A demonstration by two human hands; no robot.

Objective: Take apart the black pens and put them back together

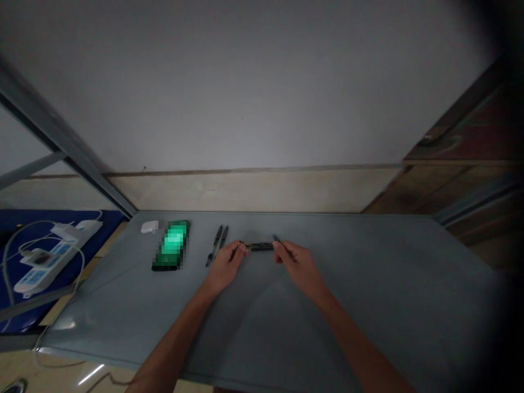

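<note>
Over the middle of the grey table, a dark, slender pen (pixel 261 246) stretches between my two hands. My left hand (pixel 226 265) pinches its left end, where a small brass-coloured part shows. Its right end is in the closed fingers of my right hand (pixel 298 266). A short dark tip sticks up from those fingers, and I cannot make out whether it belongs to the same pen or to another piece. Just left of my left hand, two black pens (pixel 215 245) lie side by side on the table, partly hidden behind that hand.
A phone (pixel 172 245) with a blurred green screen lies on the grey table (pixel 254 338), beside a small white case (pixel 149 226). Farther left, a white power strip (pixel 57 262) with plugs and cables rests on a blue surface. A wall rises behind the table.
</note>
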